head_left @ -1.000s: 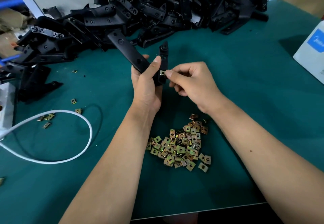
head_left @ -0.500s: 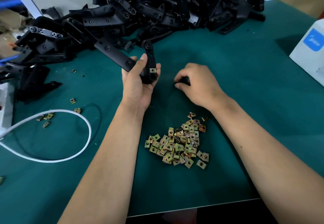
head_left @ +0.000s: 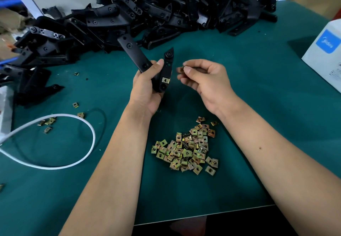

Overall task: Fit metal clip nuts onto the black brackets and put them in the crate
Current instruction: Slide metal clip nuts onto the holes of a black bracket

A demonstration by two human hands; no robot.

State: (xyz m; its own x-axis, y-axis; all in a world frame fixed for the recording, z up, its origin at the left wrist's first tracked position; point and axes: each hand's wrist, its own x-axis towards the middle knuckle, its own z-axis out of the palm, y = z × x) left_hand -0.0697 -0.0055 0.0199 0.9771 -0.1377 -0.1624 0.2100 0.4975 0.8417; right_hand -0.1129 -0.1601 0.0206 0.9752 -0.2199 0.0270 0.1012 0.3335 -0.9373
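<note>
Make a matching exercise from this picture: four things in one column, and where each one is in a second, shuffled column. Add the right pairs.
Things
1. black bracket
2. loose clip nut
3. pile of clip nuts
4. white cable

Places
A. looped on the green mat, at the left
B. gripped in the left hand
C. heaped on the mat between the forearms
D. pinched at the fingertips of the right hand

Pairs: 1-B, 2-D, 3-C, 4-A
</note>
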